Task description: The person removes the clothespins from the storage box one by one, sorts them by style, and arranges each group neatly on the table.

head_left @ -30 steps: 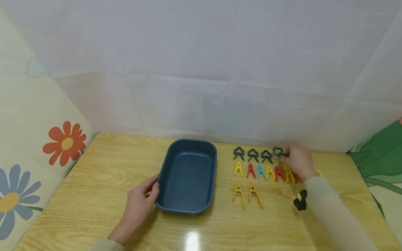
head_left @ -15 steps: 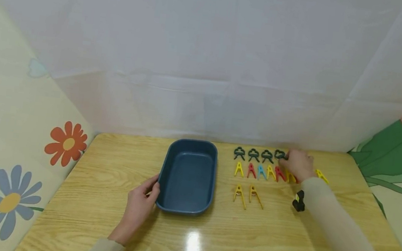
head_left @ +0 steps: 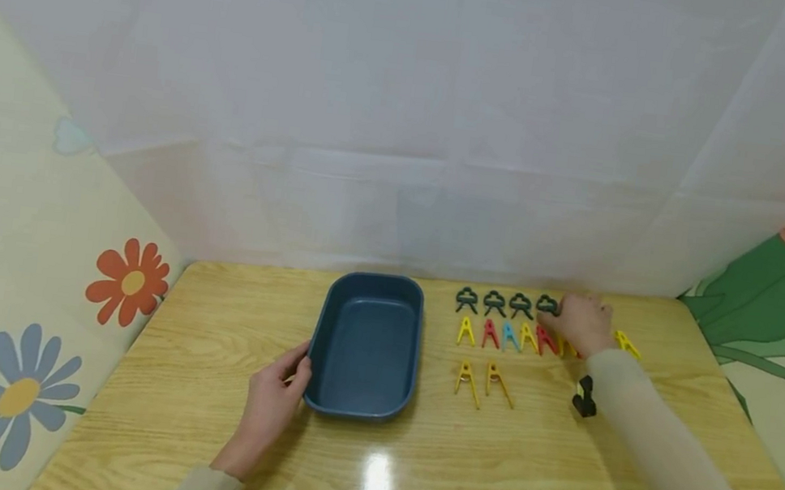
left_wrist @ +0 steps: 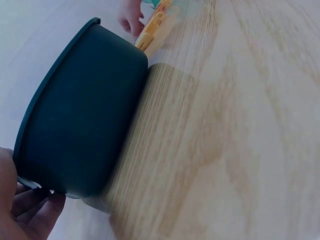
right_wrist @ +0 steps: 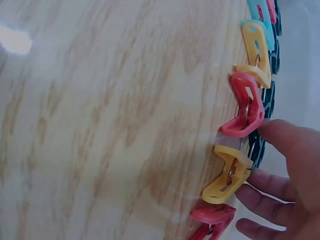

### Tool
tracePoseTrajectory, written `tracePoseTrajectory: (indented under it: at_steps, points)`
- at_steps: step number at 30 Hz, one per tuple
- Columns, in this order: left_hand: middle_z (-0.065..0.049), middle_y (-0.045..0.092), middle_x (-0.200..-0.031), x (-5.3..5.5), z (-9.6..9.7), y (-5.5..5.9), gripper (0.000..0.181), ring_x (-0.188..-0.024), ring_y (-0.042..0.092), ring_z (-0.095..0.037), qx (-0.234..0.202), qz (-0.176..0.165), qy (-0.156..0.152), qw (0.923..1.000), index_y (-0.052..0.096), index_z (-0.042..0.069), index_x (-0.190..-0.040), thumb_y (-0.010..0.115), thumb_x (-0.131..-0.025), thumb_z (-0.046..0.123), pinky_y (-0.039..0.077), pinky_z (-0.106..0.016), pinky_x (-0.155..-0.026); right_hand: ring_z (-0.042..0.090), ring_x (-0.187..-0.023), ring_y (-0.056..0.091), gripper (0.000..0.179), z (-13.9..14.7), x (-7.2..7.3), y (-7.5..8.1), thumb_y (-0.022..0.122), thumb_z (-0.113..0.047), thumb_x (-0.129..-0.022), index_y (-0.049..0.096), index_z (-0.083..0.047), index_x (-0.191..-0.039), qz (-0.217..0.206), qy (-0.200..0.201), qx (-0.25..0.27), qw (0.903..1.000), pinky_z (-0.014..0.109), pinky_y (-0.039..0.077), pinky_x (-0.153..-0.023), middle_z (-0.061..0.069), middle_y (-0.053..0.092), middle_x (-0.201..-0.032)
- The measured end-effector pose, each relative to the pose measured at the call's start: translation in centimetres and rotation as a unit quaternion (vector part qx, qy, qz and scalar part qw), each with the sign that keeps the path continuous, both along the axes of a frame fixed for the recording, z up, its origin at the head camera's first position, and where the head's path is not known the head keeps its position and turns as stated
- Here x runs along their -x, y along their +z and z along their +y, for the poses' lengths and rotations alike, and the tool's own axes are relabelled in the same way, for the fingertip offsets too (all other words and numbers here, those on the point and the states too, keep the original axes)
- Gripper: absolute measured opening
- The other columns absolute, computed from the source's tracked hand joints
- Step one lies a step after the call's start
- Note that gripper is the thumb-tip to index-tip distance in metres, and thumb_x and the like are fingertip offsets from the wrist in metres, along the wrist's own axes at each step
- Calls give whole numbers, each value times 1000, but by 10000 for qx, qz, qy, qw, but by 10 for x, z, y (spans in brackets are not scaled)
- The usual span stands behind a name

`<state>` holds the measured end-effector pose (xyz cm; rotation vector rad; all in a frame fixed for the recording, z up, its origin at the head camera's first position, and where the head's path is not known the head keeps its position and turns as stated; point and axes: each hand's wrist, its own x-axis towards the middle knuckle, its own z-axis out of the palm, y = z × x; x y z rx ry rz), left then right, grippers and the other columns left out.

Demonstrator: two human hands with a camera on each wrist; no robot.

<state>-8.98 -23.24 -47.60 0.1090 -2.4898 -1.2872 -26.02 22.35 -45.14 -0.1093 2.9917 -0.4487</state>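
My left hand [head_left: 275, 390] grips the left rim of a dark blue plastic basin [head_left: 364, 356]. In the left wrist view its fingers [left_wrist: 42, 212] curl at the basin's near end. At the back right, my right hand [head_left: 583, 322] pinches a dark green clip [head_left: 547, 304], the rightmost in a row of similar clips [head_left: 494, 302] along the table's back edge. The right wrist view shows that clip [right_wrist: 257, 150] partly hidden behind the thumb and a red clothespin [right_wrist: 245, 106]. Just in front of the fingers lies a yellow clothespin [right_wrist: 227, 175].
A middle row of yellow, red and blue clothespins [head_left: 511, 337] runs in front of the green clips, with one yellow clothespin [head_left: 627, 344] at its right end. Nearer me lie two longer yellow clothespins [head_left: 467, 381]. A white sheet [head_left: 398, 197] hangs behind the wooden table [head_left: 224, 298].
The dark green clip has shifted slightly right and down and turned into line with its row. My right hand moved with it, tilting slightly. The left hand and basin stayed put.
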Motion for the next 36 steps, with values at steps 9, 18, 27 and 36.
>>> tracePoseTrajectory:
  at_steps: [9,18,27,36]
  points:
    - [-22,71,-126,1,-1,-2,34,-108,72,-32,12,31,-49,10000,67,-3,-136,58,-104,4,61,-40,-84,51,-115,51,51,-1,2,-2,64,-49,-100,56,-8,-70,-3,50,-150,9999,72,30,-105,16,63,-84]
    - [-21,71,-126,3,-2,-6,34,-109,71,-31,-24,3,-39,10000,67,-2,-136,58,-104,5,60,-39,-85,51,-117,49,51,0,4,-6,63,-50,-100,56,-8,-72,-8,57,-209,9998,72,30,-104,14,62,-81]
    - [-21,72,-124,2,-2,-4,34,-108,72,-32,20,-10,-26,10000,67,-2,-135,58,-104,6,60,-42,-85,54,-121,47,53,-1,3,-6,62,-51,-101,56,-9,-69,-47,120,-239,9996,73,29,-105,15,63,-83]
    - [-21,70,-128,1,0,-1,35,-112,71,-32,-59,-126,-74,9999,66,-2,-138,56,-106,8,60,-42,-88,45,-97,55,53,2,-3,0,58,-47,-103,54,-9,-66,142,175,40,9997,75,31,-103,11,56,-69]
